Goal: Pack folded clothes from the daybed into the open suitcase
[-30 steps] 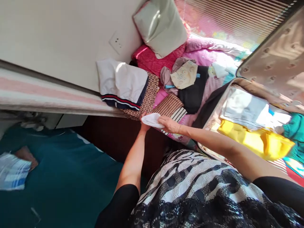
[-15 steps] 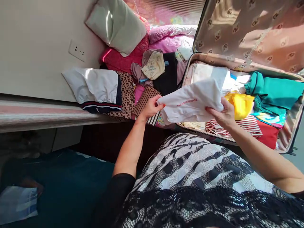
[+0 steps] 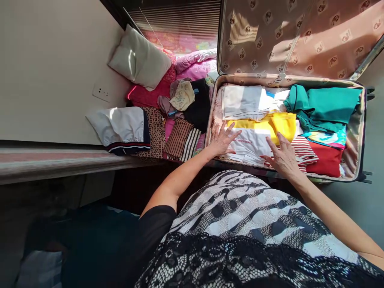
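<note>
A folded white garment with small red lettering (image 3: 250, 150) lies in the near left part of the open suitcase (image 3: 211, 108). At its left end rests my left hand (image 3: 222, 141), fingers spread. Over its right end is my right hand (image 3: 282, 154), its fingers also apart. Just beyond lies a yellow garment (image 3: 282, 124), partly overlapped by the white one. Another folded white garment (image 3: 244, 102) sits at the back left. To the right are teal clothes (image 3: 333, 106), a red-and-white striped garment (image 3: 304, 150) and a red garment (image 3: 325, 158).
Left of the suitcase lie a striped brown garment (image 3: 178, 138), a black garment (image 3: 198, 104), a cream cloth (image 3: 182, 96) and a white-and-navy garment (image 3: 126, 126). A pale pillow (image 3: 139, 60) leans by the wall. The suitcase lid (image 3: 270, 40) stands raised behind.
The white garment with red lettering has gone from between my hands, held above the suitcase edge, down into the suitcase. Both hands have let go and spread. My view has shifted right.
</note>
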{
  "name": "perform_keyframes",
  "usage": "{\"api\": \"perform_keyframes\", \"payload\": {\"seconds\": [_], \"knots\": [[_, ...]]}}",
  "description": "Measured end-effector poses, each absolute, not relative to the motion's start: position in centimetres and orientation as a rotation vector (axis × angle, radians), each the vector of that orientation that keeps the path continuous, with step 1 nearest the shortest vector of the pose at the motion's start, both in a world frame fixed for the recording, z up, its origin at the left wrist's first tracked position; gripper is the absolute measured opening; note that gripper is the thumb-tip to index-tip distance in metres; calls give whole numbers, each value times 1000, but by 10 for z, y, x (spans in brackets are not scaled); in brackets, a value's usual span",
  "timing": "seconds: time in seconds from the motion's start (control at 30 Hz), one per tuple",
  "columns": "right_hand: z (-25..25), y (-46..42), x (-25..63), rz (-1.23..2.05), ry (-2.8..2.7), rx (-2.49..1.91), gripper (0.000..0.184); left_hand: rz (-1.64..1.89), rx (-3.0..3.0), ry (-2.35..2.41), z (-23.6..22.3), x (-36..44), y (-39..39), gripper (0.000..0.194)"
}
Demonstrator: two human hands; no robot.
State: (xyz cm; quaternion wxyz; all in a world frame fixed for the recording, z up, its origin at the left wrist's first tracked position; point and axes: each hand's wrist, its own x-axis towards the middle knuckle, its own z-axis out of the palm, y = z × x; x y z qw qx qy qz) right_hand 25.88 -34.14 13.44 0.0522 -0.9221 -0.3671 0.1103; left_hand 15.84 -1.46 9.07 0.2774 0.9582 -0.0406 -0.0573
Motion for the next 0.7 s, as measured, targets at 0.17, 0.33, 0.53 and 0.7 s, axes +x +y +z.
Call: {"api": "perform_keyframes", "payload": {"seconds": [0.17, 0.33, 0.53, 0.7], "knots": [[96, -311, 272, 491, -1442, -2728, 70, -422, 2571, -104, 59, 153, -20, 100], [78, -310, 278, 451, -1522, -2744, 68, -387, 2540, -104, 48, 158, -25, 88], [115, -279, 295, 504, -1254, -2615, 62, 223, 2284, 195, 59, 100, -15, 60], [141, -149, 272, 915, -670, -2022, 58, 408, 2008, 1169, 38, -6, 41, 37]]}}
